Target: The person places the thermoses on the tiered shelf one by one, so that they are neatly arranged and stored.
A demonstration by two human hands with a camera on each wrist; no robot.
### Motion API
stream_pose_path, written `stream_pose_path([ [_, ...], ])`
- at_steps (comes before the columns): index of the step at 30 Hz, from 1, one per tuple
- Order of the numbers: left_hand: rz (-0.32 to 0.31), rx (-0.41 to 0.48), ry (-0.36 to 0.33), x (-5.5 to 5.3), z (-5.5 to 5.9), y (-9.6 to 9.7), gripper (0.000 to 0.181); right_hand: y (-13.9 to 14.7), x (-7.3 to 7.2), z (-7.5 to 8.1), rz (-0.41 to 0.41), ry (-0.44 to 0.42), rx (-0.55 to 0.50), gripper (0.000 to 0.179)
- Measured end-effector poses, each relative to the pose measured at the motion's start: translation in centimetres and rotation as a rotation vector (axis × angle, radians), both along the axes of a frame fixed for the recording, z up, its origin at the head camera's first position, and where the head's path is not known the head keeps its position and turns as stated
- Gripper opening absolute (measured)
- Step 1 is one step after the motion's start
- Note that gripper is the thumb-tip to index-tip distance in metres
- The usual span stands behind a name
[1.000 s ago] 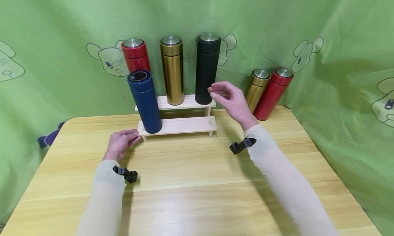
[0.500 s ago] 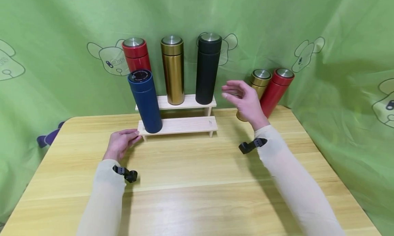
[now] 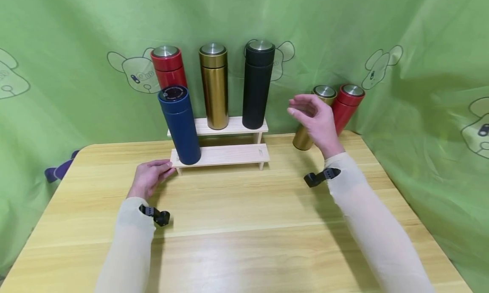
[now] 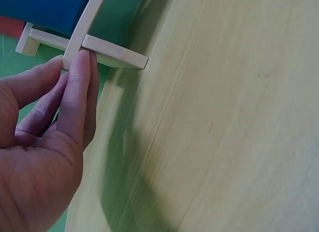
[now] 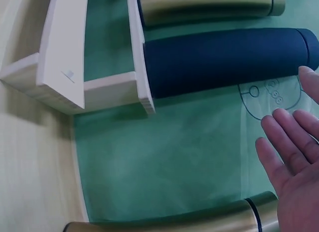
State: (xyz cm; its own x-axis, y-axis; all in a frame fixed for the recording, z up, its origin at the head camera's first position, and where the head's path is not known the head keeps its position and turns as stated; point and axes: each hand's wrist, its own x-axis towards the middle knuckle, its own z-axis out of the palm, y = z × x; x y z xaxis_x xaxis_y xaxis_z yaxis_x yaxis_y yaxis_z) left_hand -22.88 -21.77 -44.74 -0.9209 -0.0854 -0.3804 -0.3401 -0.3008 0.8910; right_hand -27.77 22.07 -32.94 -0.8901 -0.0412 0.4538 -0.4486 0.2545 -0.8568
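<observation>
My left hand [image 3: 149, 179] pinches the left end of the lower board of a two-step wooden stand [image 3: 233, 155]; the left wrist view shows thumb and fingers on the board's edge. A blue thermos flask [image 3: 181, 129] stands on that step's left end. On the upper step stand a red flask [image 3: 168, 68], a gold flask [image 3: 215, 89] and a black flask [image 3: 259, 87]. My right hand [image 3: 316, 118] hovers, fingers spread loosely with nothing held, in front of a second gold flask [image 3: 303, 139] on the table, partly hiding it.
Another red flask [image 3: 345, 108] stands on the table beside the second gold one, at the back right. A green printed curtain [image 3: 229, 12] hangs behind and around the wooden table [image 3: 237, 225]. Something purple [image 3: 61, 172] shows beyond the table's left edge.
My right hand has moved right, away from the black flask, to in front of the gold flask on the table. My left hand has stayed at the stand.
</observation>
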Motion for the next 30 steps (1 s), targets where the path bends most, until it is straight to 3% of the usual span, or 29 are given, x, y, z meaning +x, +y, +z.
stream_pose_path([
  [7,-0.009,0.007,0.017,-0.3,-0.1,0.0,0.047,1.0,-0.3,0.7,-0.035,0.027,-0.034,0.043],
  [15,-0.009,0.006,0.036,-0.2,-0.1,-0.3,0.048,2.8,-0.3,1.3,-0.028,0.085,-0.232,0.037],
  [19,-0.009,-0.038,0.054,-0.1,-0.1,-0.1,0.045,3.8,-0.4,1.2,-0.017,0.102,-0.311,0.038],
  [30,-0.013,-0.033,0.026,-0.2,0.0,0.0,0.044,5.8,-0.3,1.8,-0.191,0.065,-0.29,0.04],
])
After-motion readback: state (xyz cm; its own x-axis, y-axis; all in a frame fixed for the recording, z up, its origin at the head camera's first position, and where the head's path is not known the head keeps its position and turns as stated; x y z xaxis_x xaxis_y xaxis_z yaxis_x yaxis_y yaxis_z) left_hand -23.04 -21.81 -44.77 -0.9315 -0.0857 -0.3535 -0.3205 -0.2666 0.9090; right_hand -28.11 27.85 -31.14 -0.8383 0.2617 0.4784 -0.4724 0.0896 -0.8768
